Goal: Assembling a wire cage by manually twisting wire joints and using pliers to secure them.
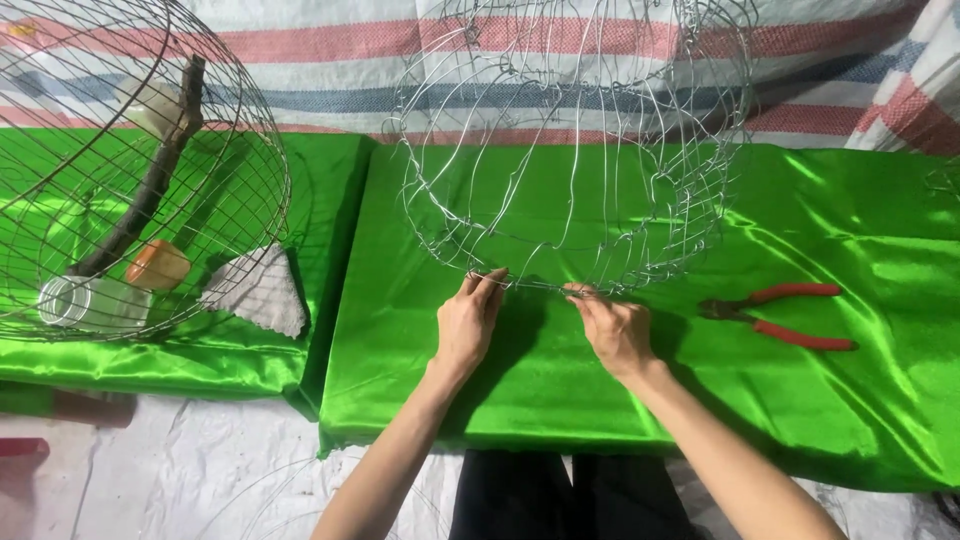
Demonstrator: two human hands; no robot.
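You are pinching the lower rim of the wire basket (570, 170) with both hands, left hand (468, 325) and right hand (615, 330) closed on it, so keep the wire taut while bending.

Table (600, 390) draped in bright glossy green satin cloth, shiny highlights. Wire basket (570, 150) silver-grey bare metal, open looped mesh pattern. Pliers (785, 315) red handles, dark grey jaws. Backdrop tarp (330, 60) white with red and blue horizontal stripes, fine woven grid. Round cage (130, 170) at left dark grey wire, regular grid pattern. Inside it: brown stick (150, 190), orange-brown small cup (157, 265), clear glass jar (85, 300). Cloth rag (262, 290) white-grey, textured weave. Floor sheet (180, 470) pale whitish grey. Dark black fabric (560, 495) at bottom centre. Red object (20, 448) at lower left edge, kind unclear.
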